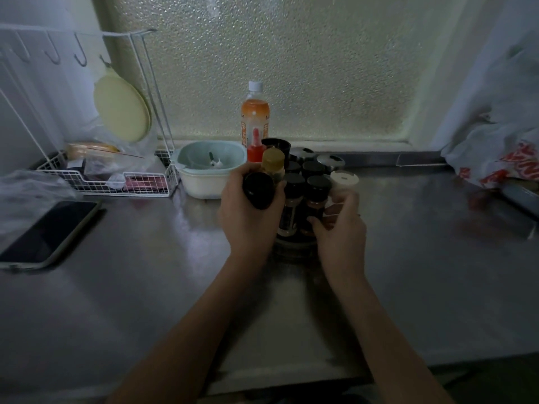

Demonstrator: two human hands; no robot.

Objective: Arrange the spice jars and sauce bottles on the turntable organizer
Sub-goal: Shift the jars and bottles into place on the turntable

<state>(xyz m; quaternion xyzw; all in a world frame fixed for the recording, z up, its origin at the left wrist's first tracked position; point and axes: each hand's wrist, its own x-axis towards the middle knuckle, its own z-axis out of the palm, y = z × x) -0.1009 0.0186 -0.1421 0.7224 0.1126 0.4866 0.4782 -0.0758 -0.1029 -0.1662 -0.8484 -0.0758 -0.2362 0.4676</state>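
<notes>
A cluster of spice jars stands upright on the dark round turntable organizer [294, 248] on the steel surface [423, 258]. Most are black-lidded jars [318, 183] with brownish contents; a white-lidded jar [344, 179] sits at the right edge. A gold-capped bottle [273, 158] and a red-nozzled sauce bottle [256, 147] stand at the back left. A black-capped jar [259, 190] is held tilted toward the camera at the turntable's left edge.

Two bare forearms, no sleeves showing anywhere up to the bottom edge. No watch or bracelet on either wrist. Left hand [250, 220] and right hand [341, 228] ungloved. Small dark mark at a right-hand finger, maybe a ring, too blurred to tell. Nails short.
</notes>
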